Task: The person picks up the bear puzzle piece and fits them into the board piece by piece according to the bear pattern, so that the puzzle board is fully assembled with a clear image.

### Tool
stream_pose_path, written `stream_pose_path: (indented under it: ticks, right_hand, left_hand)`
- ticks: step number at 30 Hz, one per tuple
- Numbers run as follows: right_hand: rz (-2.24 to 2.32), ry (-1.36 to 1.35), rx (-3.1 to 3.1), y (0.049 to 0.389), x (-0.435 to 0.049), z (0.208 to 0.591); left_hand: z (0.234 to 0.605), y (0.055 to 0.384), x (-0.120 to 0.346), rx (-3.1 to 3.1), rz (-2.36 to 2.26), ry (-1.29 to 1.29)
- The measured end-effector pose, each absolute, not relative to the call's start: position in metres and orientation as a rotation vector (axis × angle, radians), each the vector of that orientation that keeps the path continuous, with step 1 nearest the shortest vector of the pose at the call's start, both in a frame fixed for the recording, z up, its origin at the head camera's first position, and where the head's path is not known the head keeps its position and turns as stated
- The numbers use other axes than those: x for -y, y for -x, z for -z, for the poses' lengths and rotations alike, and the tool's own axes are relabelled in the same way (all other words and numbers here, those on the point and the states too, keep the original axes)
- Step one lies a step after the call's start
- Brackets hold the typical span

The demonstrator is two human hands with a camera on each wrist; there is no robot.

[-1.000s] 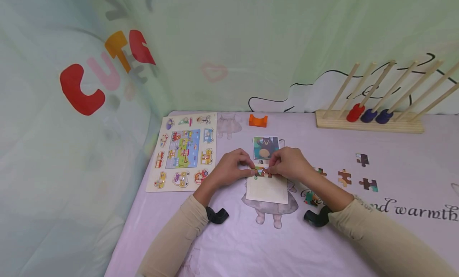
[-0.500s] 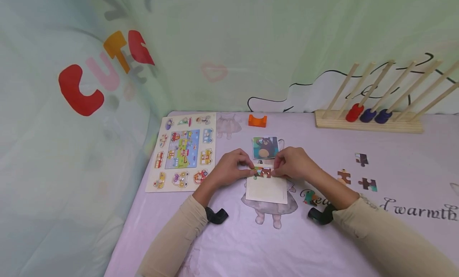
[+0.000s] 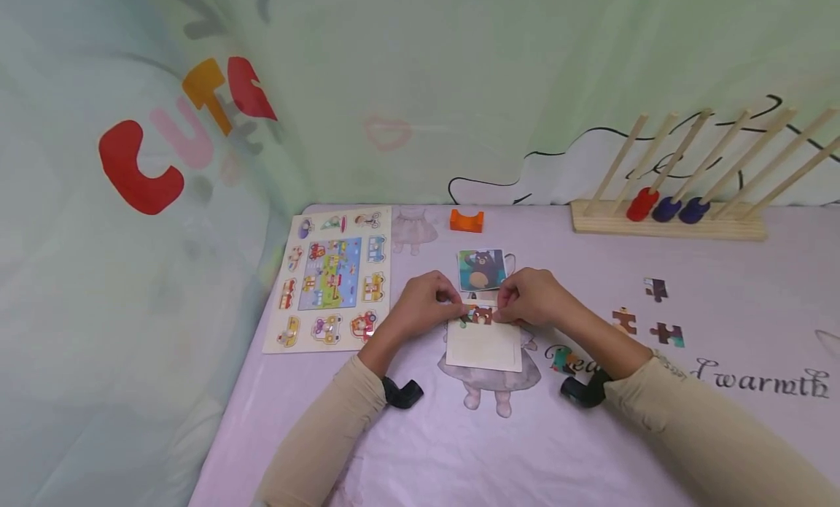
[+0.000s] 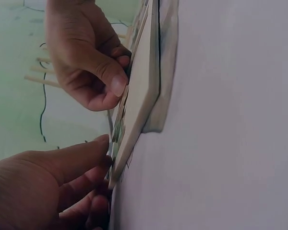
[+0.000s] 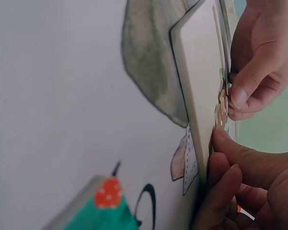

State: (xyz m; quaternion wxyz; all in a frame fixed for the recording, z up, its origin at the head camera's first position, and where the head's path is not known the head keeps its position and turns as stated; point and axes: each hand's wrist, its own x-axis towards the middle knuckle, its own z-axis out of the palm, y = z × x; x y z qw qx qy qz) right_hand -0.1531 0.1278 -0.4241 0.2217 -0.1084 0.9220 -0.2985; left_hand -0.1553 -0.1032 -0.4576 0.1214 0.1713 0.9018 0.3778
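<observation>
Just in front of the bear picture card (image 3: 482, 270) lies a pale wooden puzzle board (image 3: 484, 348), with small jigsaw pieces along its far edge. One jigsaw piece (image 3: 482, 315) shows a brown bear's face. At the left end of this row my left hand (image 3: 423, 303) pinches a jigsaw piece with thumb and fingers. My right hand (image 3: 537, 299) pinches the right side of the bear-face piece. In the right wrist view, the right thumb (image 5: 230, 143) sits right at the board's edge, facing the other hand. Both hands partly hide the pieces they hold.
Right of the board lie several loose jigsaw pieces (image 3: 668, 334), one teal piece (image 3: 562, 360) close to the right forearm. A vehicle peg puzzle (image 3: 328, 281) stands left. Behind are an orange block (image 3: 467, 221) and a wooden rack (image 3: 669, 228) with upright rods and beads.
My right fingertips have shifted slightly right, uncovering more of the bear's face on the piece. The left hand stays at the row's left end. The head view has shifted a little.
</observation>
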Motion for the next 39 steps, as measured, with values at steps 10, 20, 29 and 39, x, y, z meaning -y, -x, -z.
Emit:
stream_pose_path:
  ticks: [10, 20, 29, 39]
  right_hand:
    - [0.832, 0.317, -2.518, 0.1542, -0.1291, 0.4222]
    - [0.848, 0.335, -2.480, 0.1555, -0.1312, 0.4228]
    - [0.854, 0.342, -2.480, 0.1546, -0.1315, 0.4219]
    - [0.868, 0.346, -2.445, 0.1565, -0.1342, 0.4212]
  left_hand:
    - [0.4544, 0.1575, 0.0957, -2.678, -1.069, -0.420]
    - [0.4526, 0.1574, 0.0954, -2.671, -1.070, -0.396]
    - [0.4521, 0.1569, 0.0943, -2.659, -1.084, -0.367]
    - [0.4515, 0.1551, 0.0930, -2.663, -1.095, -0.355]
